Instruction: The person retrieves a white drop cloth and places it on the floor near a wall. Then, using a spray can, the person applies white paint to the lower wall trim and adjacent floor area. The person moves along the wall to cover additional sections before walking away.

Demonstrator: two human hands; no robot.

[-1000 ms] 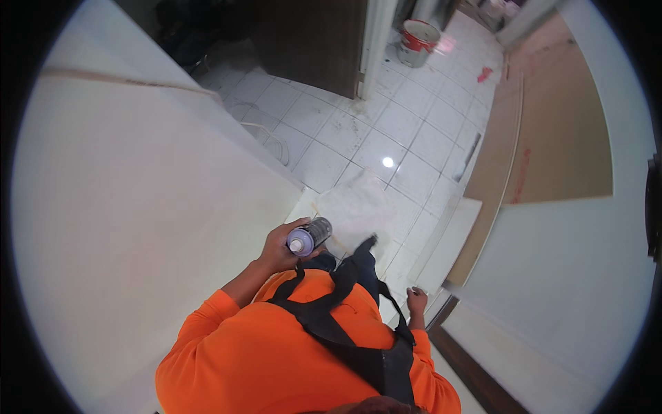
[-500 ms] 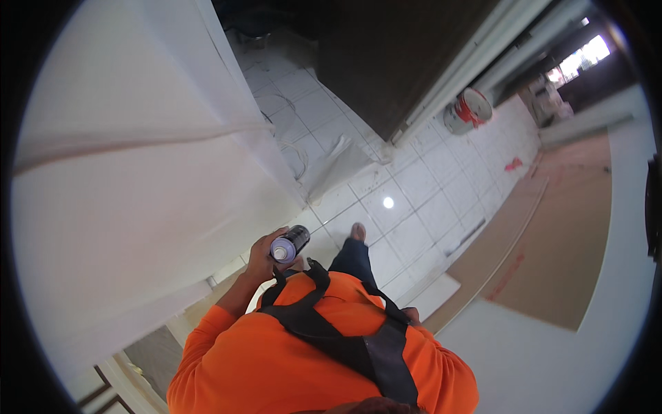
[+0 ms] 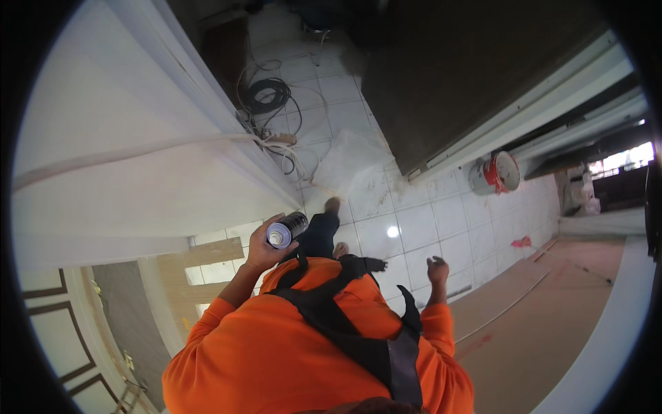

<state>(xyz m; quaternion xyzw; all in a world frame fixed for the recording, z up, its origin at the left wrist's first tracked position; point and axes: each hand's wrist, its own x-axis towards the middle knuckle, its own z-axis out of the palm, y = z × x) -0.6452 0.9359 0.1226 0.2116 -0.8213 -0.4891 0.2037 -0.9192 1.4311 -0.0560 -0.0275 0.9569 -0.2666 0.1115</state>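
Note:
My left hand (image 3: 262, 251) is wrapped round a spray can (image 3: 296, 222). The can has a dark body and a pale lavender top with a white nozzle. It is tilted, its top toward me and its base pointing away to the right. Out to my right side hangs my right hand (image 3: 437, 270), its fingers loosely bent and a little apart, with nothing visible in it. That hand is above the white tiled floor (image 3: 416, 226), near a large brown board.
White plastic sheeting (image 3: 131, 186) covers the left side. Ahead, a coiled black cable (image 3: 266, 95) and pale cords lie in the doorway beside a dark door (image 3: 469, 90). A red-and-white bucket (image 3: 494, 172) stands at the right. Brown boards (image 3: 531, 303) lie at lower right.
My right hand has come out from beside my body into view. My feet have shifted and the view has moved toward the doorway, showing the coiled cable. The can stays in my left hand.

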